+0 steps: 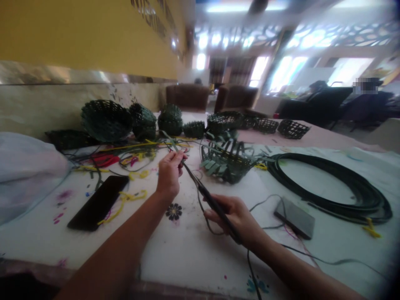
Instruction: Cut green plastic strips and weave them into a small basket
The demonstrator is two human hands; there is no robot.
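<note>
My left hand (170,168) is closed in a pinch on a thin green strip (171,138), whose end sticks up past the fingers. In my right hand (233,214) is a slim tool with a long black handle (218,210); its narrow front end points toward the left fingers. Blur hides what kind of tool it is. A loose dark strip hangs in a loop below it. Just beyond my hands stands a partly woven green basket (229,162) with loose strip ends sticking up. To the right lies a coil of dark green strip (328,208).
Several woven dark green baskets (106,121) line the back of the table. A black phone (98,204) lies at the left beside yellow strip scraps (134,196). A white bag (29,175) bulges at the left edge. A grey flat box (295,218) lies right of my right hand.
</note>
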